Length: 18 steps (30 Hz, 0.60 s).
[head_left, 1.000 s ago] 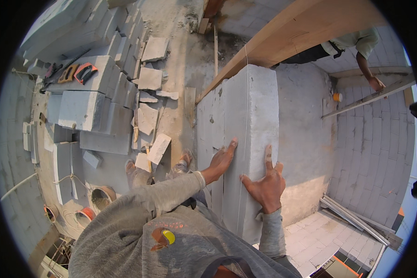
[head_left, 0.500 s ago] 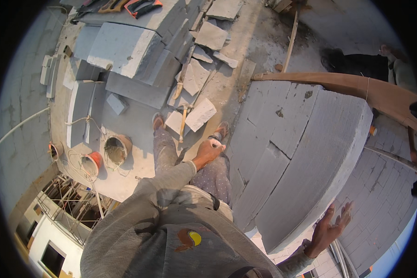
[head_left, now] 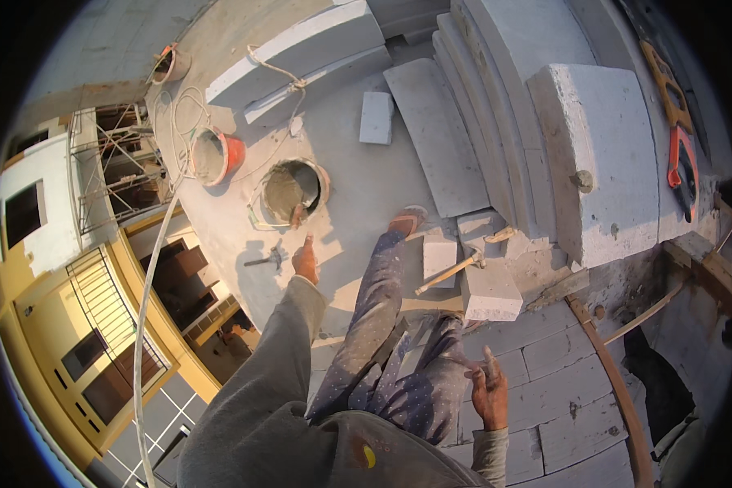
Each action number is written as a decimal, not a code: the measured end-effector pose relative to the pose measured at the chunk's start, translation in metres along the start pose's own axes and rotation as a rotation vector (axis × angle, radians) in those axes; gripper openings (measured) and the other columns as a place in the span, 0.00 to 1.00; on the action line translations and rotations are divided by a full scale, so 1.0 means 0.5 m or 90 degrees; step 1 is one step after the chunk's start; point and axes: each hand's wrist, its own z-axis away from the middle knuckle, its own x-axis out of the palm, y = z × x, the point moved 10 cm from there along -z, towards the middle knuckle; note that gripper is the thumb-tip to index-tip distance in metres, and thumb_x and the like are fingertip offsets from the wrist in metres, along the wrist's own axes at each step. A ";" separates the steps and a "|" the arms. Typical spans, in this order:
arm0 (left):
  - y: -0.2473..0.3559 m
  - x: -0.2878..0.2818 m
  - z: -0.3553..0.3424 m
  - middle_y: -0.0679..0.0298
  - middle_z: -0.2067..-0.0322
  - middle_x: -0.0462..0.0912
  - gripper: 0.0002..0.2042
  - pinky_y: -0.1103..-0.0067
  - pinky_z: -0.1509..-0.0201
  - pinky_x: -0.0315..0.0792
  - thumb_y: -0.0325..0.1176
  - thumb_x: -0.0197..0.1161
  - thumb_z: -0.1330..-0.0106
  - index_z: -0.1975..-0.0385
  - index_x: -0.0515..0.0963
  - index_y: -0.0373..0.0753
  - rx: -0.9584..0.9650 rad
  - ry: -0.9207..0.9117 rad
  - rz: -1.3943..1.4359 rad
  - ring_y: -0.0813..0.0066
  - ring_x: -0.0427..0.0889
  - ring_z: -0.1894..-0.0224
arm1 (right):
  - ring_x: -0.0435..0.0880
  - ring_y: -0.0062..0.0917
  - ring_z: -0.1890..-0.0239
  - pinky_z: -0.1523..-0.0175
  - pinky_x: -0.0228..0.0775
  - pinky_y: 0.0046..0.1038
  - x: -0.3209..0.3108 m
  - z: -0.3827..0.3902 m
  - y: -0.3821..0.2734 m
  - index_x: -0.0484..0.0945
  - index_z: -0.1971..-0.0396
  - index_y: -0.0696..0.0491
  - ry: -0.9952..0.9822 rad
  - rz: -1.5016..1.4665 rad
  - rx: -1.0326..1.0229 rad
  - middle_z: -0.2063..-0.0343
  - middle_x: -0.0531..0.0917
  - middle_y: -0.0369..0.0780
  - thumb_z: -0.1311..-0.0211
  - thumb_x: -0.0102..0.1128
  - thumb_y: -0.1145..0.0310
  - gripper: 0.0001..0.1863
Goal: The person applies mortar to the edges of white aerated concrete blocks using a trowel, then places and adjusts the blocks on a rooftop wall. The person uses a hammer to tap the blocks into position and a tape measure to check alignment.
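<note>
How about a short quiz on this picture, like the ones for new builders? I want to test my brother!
1. Multiple choice: which of these is the left hand nearest to?
A) the mortar bucket
B) the scaffolding
C) an orange-handled handsaw

2. True or false: the right hand is gripping a handsaw.

3. Fill in the missing word: a wooden-handled ____ lies among the small pale blocks near the person's feet.

Key:
1. A
2. False; no handsaw is in that hand.
3. hammer
</note>
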 end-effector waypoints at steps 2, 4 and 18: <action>0.029 -0.124 -0.191 0.53 0.39 0.72 0.48 0.55 0.41 0.70 0.68 0.72 0.47 0.32 0.68 0.42 0.022 0.137 0.001 0.52 0.76 0.43 | 0.89 0.31 0.60 0.55 0.81 0.30 0.075 -0.072 0.028 0.66 0.31 0.62 -0.051 0.059 0.056 0.59 0.86 0.47 0.22 0.53 0.58 0.30; 0.065 -0.195 -0.350 0.58 0.59 0.74 0.43 0.65 0.63 0.70 0.65 0.73 0.46 0.40 0.71 0.38 0.074 0.155 -0.033 0.64 0.75 0.66 | 0.89 0.31 0.61 0.55 0.81 0.29 0.144 -0.135 0.049 0.65 0.31 0.65 -0.105 0.128 0.044 0.60 0.87 0.48 0.21 0.52 0.58 0.30; 0.062 -0.035 -0.475 0.62 0.46 0.80 0.28 0.72 0.44 0.74 0.31 0.70 0.36 0.35 0.70 0.40 0.102 0.031 0.304 0.64 0.81 0.47 | 0.85 0.51 0.53 0.47 0.78 0.42 0.330 -0.468 -0.010 0.74 0.40 0.63 -0.067 0.332 0.046 0.52 0.84 0.58 0.30 0.58 0.65 0.24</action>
